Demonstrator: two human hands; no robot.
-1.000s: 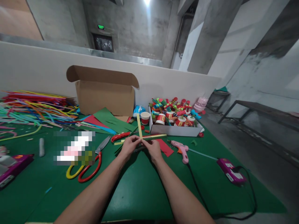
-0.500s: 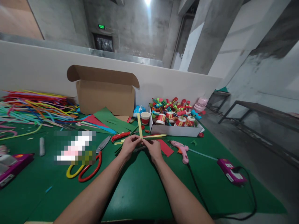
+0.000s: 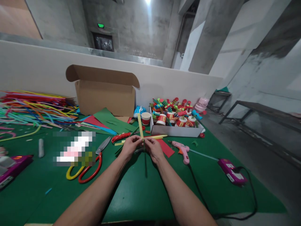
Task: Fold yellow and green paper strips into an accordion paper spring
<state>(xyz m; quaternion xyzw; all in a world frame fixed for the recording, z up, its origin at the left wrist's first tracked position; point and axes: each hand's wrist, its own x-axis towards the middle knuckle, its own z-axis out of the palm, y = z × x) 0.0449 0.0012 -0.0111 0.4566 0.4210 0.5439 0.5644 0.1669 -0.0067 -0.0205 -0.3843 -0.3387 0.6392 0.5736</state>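
My left hand [image 3: 131, 146] and my right hand [image 3: 153, 148] meet over the middle of the table, fingertips pinched together. Between them is the lower end of a yellow paper strip [image 3: 140, 125], which stands up and away from me. A dark green paper strip [image 3: 145, 164] hangs from the same pinch point toward me, slightly blurred. The fingers partly hide where the two strips meet. Beyond the hands lie more yellow strips [image 3: 158, 137] and a red paper piece [image 3: 166, 148]. A red-handled tool [image 3: 121, 137] rests just past my left hand.
Scissors [image 3: 90, 175] lie left, partly blurred out. A pink glue gun [image 3: 182, 150] is at right, near a purple power strip [image 3: 231, 172] with a black cord. Behind stand a paper cup [image 3: 146, 118], a white box [image 3: 177, 131] of colourful cup figures and a cardboard box [image 3: 105, 97].
The dark green strip, which pointed right behind my right hand, now hangs down toward me between the hands. Both hands keep nearly the same place.
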